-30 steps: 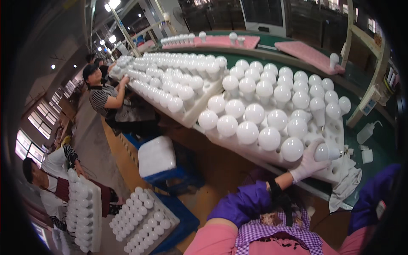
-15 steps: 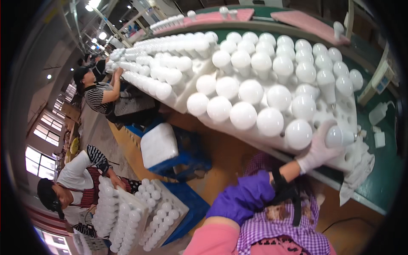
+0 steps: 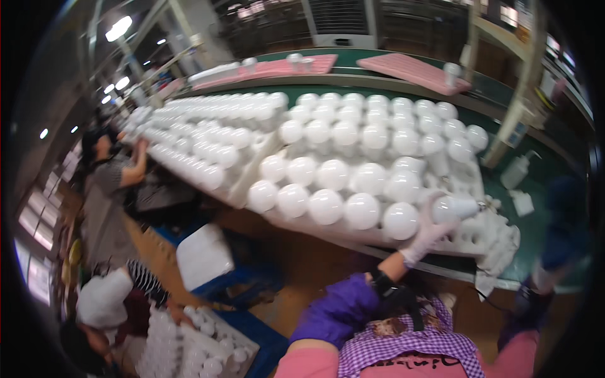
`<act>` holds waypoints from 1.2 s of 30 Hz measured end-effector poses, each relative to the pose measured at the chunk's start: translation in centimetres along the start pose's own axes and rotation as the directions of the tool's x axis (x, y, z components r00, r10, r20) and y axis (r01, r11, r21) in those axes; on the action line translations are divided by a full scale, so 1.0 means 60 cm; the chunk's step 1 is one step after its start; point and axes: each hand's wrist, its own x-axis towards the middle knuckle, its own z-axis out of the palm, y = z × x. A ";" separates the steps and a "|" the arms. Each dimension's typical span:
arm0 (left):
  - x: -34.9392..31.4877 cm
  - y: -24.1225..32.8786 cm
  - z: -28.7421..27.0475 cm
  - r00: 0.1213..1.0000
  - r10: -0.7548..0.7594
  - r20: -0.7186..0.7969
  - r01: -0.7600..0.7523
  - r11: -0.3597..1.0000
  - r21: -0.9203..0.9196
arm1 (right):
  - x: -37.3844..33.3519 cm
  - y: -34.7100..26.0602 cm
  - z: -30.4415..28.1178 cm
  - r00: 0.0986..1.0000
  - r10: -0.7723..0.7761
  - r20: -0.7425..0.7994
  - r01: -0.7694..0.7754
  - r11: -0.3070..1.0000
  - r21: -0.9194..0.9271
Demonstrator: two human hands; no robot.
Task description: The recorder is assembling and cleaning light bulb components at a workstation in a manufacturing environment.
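My left hand, in a white glove, is closed around a white light bulb. The bulb lies on its side, with its metal cap pointing right. Below and around it is a white foam tray with holes, where rows of white bulbs stand dome up. At the right, my right forearm in a purple sleeve reaches up from the lower edge. My right hand is a dark blue smear over the green tabletop; its fingers cannot be made out.
A crumpled white cloth lies at the tray's right end, near a squeeze bottle and a small white item. Pink trays lie behind. A blue stool with a white top stands left. Two people work with bulbs.
The view has swung, so the bench appears lower and further left. My right arm has come into view at the right. My left hand keeps hold of the bulb.
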 end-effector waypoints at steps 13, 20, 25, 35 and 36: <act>0.005 0.040 -0.014 0.989 -0.133 0.058 0.143 0.965 -0.220 | -0.180 0.173 0.012 0.471 0.702 0.534 -0.873 0.458 0.168; 0.008 0.033 -0.017 0.962 -0.268 0.059 0.273 0.912 -0.308 | -0.150 0.173 0.023 0.258 0.772 0.581 -0.966 0.197 0.166; 0.010 0.038 -0.015 0.913 -0.367 0.178 0.408 0.824 -0.393 | -0.149 0.166 0.028 0.242 0.824 0.513 -0.970 0.214 0.115; 0.006 0.035 0.029 0.960 0.134 -0.245 -0.056 0.952 0.301 | -0.225 0.128 0.074 0.425 0.868 0.256 -0.888 0.345 0.304; 0.009 0.026 0.026 0.959 0.132 -0.252 -0.051 0.952 0.303 | -0.240 0.128 0.077 0.596 0.777 0.202 -0.803 0.571 0.171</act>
